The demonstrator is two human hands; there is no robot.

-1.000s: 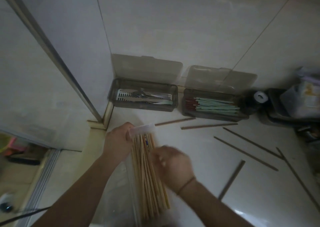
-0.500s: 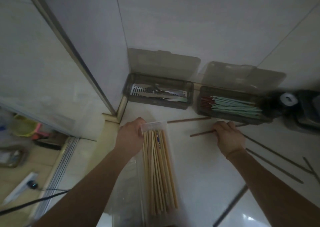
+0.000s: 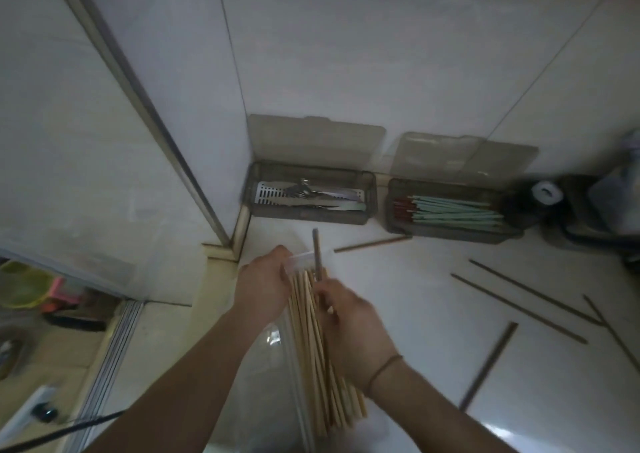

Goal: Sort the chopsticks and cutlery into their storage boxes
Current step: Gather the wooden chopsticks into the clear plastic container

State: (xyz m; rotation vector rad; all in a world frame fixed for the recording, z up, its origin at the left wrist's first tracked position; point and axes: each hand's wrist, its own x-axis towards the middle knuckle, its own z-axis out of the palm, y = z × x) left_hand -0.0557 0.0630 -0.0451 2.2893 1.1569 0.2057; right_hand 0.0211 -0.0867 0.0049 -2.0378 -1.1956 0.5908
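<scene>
Nearest you: clear plastic oblong box (image 3: 301, 376), smooth-walled, packed lengthwise with pale bamboo chopsticks (image 3: 313, 341). Your left hand (image 3: 265, 288) curls round the box's far left corner. Your right hand (image 3: 349, 328) pinches one dark wooden chopstick (image 3: 317, 257), its slim shaft pointing away over the box's far end. Right of you: five loose dark chopsticks (image 3: 519, 309), thin and straight, scattered on the glossy white counter (image 3: 433, 331). Far, against the wall: smoky translucent lidded box, left (image 3: 310, 196), holding metal cutlery (image 3: 308, 193); matching box, right (image 3: 450, 210), holding mint-green chopsticks (image 3: 457, 210) with dark red tips.
</scene>
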